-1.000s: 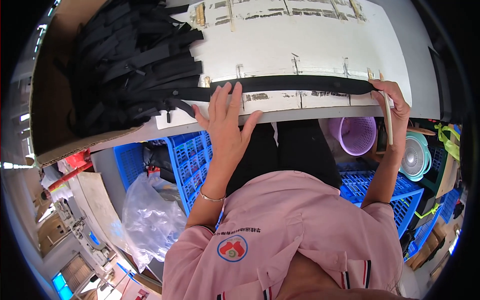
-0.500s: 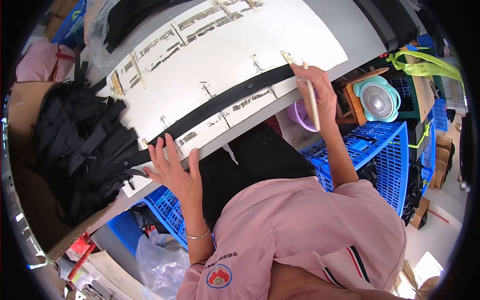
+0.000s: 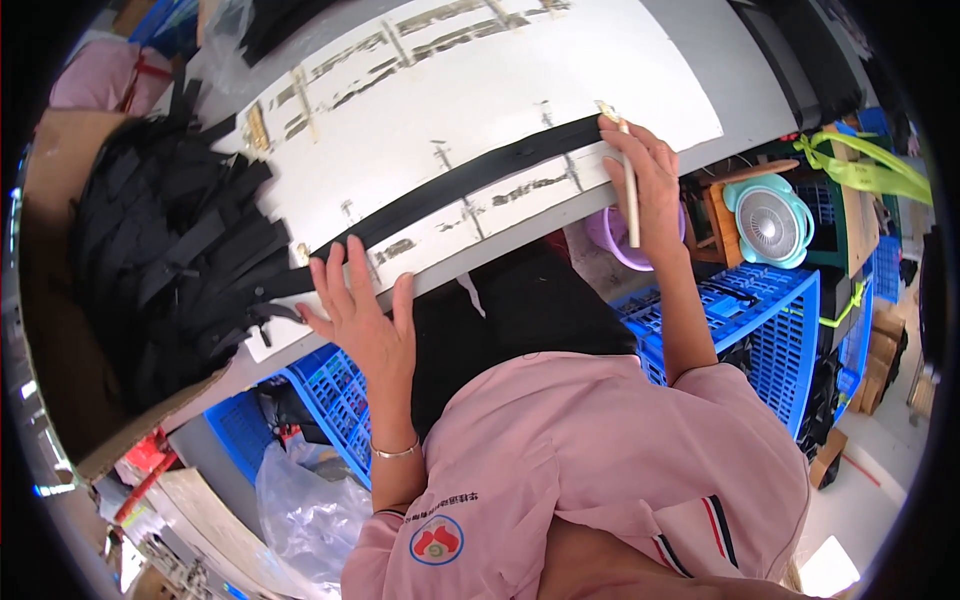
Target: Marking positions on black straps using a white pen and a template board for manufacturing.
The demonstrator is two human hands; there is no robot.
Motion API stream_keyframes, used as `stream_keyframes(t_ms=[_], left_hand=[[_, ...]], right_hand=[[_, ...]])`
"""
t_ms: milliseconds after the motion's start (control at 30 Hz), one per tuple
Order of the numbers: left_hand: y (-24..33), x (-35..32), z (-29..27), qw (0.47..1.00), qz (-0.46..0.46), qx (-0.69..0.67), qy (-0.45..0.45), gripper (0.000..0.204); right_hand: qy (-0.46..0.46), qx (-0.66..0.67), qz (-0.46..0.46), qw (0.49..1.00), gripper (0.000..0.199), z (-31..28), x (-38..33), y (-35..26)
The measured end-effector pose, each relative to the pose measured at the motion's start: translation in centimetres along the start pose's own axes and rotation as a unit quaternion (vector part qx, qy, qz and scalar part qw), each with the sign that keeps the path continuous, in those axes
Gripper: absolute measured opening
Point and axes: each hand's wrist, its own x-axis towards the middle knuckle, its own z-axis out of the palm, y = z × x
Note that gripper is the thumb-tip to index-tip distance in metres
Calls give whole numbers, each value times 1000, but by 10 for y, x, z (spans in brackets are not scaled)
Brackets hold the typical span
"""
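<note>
A long black strap lies lengthwise near the front edge of a white board, which carries dark smudged marks and short lines. My left hand has its fingers spread, with the fingertips resting on the strap's left part. At the strap's right end is my right hand, its fingertips touching the strap. A slim cream-coloured pen is held in that same hand, its lower end pointing toward me. The strap's left end runs toward a heap of black straps, where I cannot tell it apart.
A cardboard box at the left holds the heap. Below the table's edge stand blue plastic crates, a purple basin and clear plastic bagging. A teal fan sits to the right.
The whole view has shifted slightly, so board and hands appear a little farther right. The pen stands more upright in my right hand. My left hand stays on the strap.
</note>
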Motion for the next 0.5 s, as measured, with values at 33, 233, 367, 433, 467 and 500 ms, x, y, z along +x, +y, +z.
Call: stream_keyframes(t_ms=[33, 233, 367, 433, 467, 500], left_hand=[[-1, 0, 0, 1000, 0, -1, 0, 71], [-3, -1, 1, 1000, 5, -19, 18, 70], [-5, -3, 0, 999, 4, -31, 30, 71], [-5, -3, 2, 999, -2, -35, 36, 71], [-6, -4, 2, 998, -5, -42, 37, 71], [-5, -3, 2, 998, -4, -52, 36, 71]], right_hand=[[-4, -1, 0, 1000, 35, -1, 1, -1], [76, 225, 143, 961, 28, 4, 20, -53], [-68, 468, 178, 863, 32, 24, 37, -111], [-148, 519, 167, 825, 26, 36, 44, -143], [-155, 519, 164, 824, 26, 45, 45, -158], [-173, 521, 146, 823, 24, 54, 46, -170]])
